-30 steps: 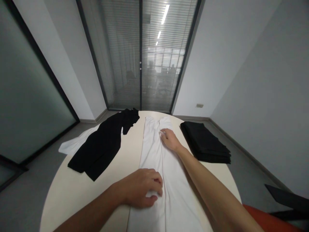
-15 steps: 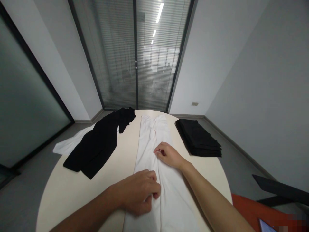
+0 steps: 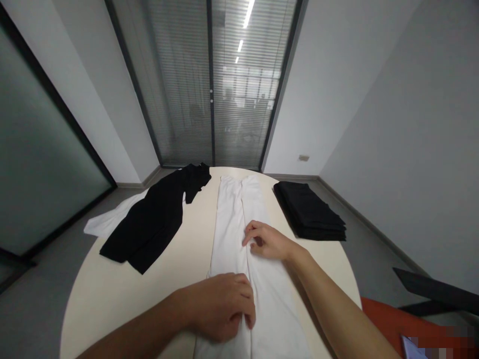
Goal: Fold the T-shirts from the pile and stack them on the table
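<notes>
A white garment [image 3: 229,224] lies lengthwise on the table, its two long sides folded in so that their edges meet along the middle. At its near part, my left hand [image 3: 224,306] is closed, curled fingertips on that middle edge. Farther up, my right hand [image 3: 271,242] pinches at the same line with thumb and bent fingers close together on the cloth. How much fabric each hand grips is partly hidden by the fingers.
On the round cream table [image 3: 194,244], a black garment [image 3: 157,214] lies spread at the left over a white one [image 3: 112,217]. A stack of folded black garments [image 3: 307,212] sits at the right. An orange chair [image 3: 389,321] stands at the lower right, a phone-like object [image 3: 409,346] on it.
My left hand has shifted slightly right and down along the middle edge. My right hand has moved a little right, its fingers reaching down onto the fold line. The view has tilted slightly.
</notes>
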{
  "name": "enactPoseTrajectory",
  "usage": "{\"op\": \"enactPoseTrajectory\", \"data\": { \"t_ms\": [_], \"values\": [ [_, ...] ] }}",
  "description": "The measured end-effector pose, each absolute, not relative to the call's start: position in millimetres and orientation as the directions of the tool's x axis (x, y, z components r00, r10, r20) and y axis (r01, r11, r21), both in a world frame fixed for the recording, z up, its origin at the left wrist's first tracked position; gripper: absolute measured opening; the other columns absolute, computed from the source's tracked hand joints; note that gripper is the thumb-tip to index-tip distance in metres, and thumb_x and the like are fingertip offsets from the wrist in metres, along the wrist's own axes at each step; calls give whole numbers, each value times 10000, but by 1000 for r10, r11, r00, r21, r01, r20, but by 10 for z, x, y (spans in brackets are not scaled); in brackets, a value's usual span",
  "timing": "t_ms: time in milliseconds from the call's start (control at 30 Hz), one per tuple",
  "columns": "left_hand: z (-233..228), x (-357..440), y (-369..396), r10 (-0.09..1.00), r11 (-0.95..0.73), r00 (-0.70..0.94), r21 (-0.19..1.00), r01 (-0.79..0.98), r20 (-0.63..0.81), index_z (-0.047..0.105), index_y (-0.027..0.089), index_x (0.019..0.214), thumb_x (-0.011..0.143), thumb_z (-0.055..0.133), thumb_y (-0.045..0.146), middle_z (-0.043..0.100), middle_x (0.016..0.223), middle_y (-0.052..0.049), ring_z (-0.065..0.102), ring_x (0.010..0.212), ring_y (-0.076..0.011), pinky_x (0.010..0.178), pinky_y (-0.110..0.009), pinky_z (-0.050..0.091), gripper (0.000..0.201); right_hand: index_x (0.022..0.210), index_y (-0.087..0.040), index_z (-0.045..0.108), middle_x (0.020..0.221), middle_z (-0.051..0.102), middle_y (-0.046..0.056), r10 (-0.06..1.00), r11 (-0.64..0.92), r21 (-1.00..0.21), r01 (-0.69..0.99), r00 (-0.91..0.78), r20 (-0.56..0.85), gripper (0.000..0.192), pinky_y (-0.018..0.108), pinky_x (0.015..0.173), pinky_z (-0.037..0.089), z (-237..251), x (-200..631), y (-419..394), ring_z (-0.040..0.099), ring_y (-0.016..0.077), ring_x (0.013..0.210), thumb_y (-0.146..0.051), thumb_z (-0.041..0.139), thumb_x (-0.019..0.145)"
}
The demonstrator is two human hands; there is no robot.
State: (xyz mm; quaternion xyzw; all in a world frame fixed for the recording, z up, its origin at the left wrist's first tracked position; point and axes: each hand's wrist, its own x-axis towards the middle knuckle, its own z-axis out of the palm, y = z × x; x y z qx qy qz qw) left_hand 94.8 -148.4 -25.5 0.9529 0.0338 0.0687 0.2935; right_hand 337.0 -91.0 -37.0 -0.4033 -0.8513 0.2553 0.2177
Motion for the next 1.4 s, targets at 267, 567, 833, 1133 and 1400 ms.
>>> {"op": "enactPoseTrajectory", "data": {
  "t_ms": [267, 567, 833, 1133, 1400],
  "values": [
    [-252, 883, -1373, 183, -729, 971, 684, 28, 155, 669, 215, 925, 773, 721, 186, 689, 966, -15, 618, 973, -175, 930, -278, 471, 163, 865, -233, 774, 964, 573, -2, 743, 490, -673, 554, -669, -10, 329, 208, 685, 447, -264, 3283, -1013, 549, 76, 703, -8, 645, 662],
    [-285, 818, -1209, 306, -810, 944, 555, 191, 121, 689, 223, 969, 819, 687, 197, 657, 830, 12, 605, 785, -141, 758, -240, 453, 152, 826, -195, 664, 942, 548, -2, 730, 520, -659, 544, -684, 11, 245, 213, 673, 434, -133, 3194, -1140, 535, 99, 740, -20, 658, 654],
    [-339, 841, -1242, 240, -853, 960, 503, 138, 143, 721, 227, 863, 841, 649, 148, 676, 789, 16, 615, 779, -140, 757, -250, 436, 110, 837, -200, 702, 1040, 563, 10, 737, 482, -665, 570, -675, -44, 263, 218, 674, 461, -158, 3187, -1197, 552, 80, 706, -14, 649, 659],
    [-250, 837, -1278, 318, -815, 948, 508, 280, -13, 632, 208, 913, 725, 830, 496, 665, 934, -17, 601, 916, -211, 850, -324, 430, 397, 1134, -254, 680, 1335, 499, 88, 744, 468, -631, 618, -661, -95, 559, 422, 1089, 378, -117, 3182, -1461, 519, 278, 1247, -235, 868, 608],
    [-209, 792, -1236, 332, -803, 943, 527, 279, 6, 672, 216, 948, 748, 835, 349, 674, 919, -11, 623, 909, -203, 827, -304, 437, 290, 1236, -270, 604, 1539, 379, 120, 748, 397, -676, 621, -646, -154, 586, 537, 1159, 246, -93, 3247, -1425, 280, 313, 1460, -158, 793, 692]
  ]
}}
